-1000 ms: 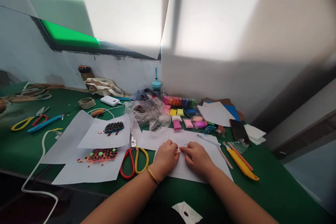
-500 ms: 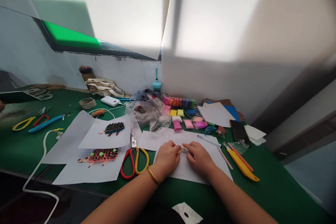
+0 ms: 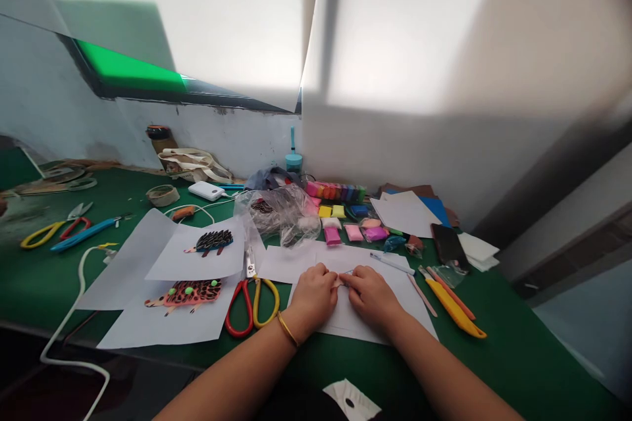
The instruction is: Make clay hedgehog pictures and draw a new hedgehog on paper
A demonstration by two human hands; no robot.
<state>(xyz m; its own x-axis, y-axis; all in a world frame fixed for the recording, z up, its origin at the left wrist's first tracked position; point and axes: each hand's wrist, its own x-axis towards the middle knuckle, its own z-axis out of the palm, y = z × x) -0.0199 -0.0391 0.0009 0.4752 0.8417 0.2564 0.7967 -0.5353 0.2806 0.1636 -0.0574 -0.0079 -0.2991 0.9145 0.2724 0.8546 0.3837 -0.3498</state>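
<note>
Because the piece is small, both hands meet over the white sheet (image 3: 353, 325), which presumably shields the green table (image 3: 523, 355). Left hand (image 3: 315, 293) is curled nearly closed, right hand (image 3: 372, 295) bent with index extended; a pale piece (image 3: 338, 282) sits between their fingertips, grip undeterminable. Scissors (image 3: 251, 296) lie left, apparently for easy reach.

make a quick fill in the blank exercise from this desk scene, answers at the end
1. The bangle is on the person's ____ wrist.
2. The scissors nearest the left hand have one red handle and one ____ handle.
3. The lower animal figure carries three dots coloured ____.
4. The sheet under the left hand and right hand is ____ in colour.
Missing words: left; yellow; green; white.
</note>
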